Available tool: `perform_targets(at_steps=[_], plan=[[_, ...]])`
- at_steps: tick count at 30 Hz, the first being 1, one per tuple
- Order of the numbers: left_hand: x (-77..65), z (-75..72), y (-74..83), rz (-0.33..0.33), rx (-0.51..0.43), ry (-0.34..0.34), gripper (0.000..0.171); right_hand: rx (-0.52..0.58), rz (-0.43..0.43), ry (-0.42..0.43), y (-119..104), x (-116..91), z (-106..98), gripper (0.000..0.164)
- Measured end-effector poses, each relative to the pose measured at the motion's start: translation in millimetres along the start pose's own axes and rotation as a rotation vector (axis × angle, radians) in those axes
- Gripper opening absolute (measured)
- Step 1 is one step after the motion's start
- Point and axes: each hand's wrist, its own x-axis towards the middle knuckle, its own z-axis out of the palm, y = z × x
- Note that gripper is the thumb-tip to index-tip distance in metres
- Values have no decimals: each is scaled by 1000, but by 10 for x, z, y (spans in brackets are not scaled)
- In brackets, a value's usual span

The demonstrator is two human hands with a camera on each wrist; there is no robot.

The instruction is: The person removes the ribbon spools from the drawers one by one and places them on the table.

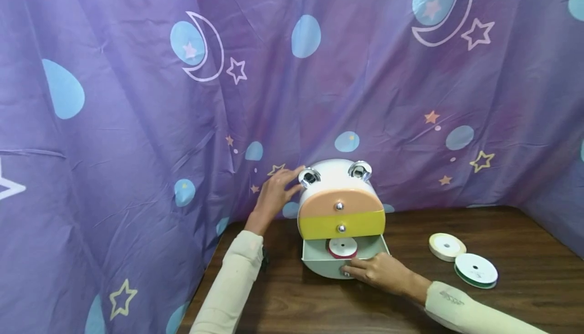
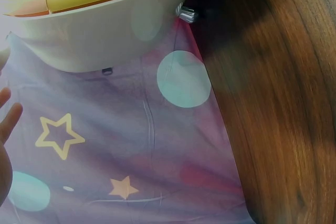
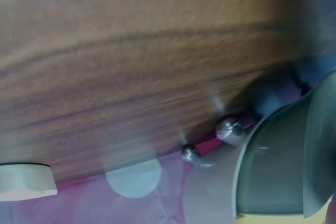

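A small rounded chest of drawers with two round chrome eyes on top stands on the table. Its peach top drawer and yellow middle drawer are closed; the grey-green bottom drawer is pulled out. Inside that drawer lies a spool of red ribbon. My right hand pinches the bottom drawer's knob, which the fingers partly cover. Beside the chest's upper left, my left hand has its fingers extended near the left eye; whether they touch it is hard to tell.
To the right on the dark wooden table lie a cream ribbon spool and a green ribbon spool, close together. A purple curtain with moons and stars hangs behind the table.
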Motion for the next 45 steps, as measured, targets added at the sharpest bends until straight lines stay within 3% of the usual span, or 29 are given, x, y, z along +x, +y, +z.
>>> perform_targets(at_steps=[8, 14, 24, 32, 41, 45], plan=[[-10, 1, -32, -22, 7, -9, 55, 29, 16, -5, -163, 48, -159, 48], [-26, 5, -42, -20, 19, -9, 55, 18, 6, 8, -274, 57, -216, 30], [-39, 15, -34, -27, 15, -5, 57, 57, 47, 39, -388, 14, -236, 45], [-42, 16, -28, -25, 0, 2, 58, 91, 109, 33, -433, 17, -250, 42], [-15, 19, -22, -28, -16, 17, 59, 171, 168, 42, -450, 11, -277, 22], [-30, 14, 3, -25, -12, 11, 56, 244, 187, 98, -438, 17, -310, 32]])
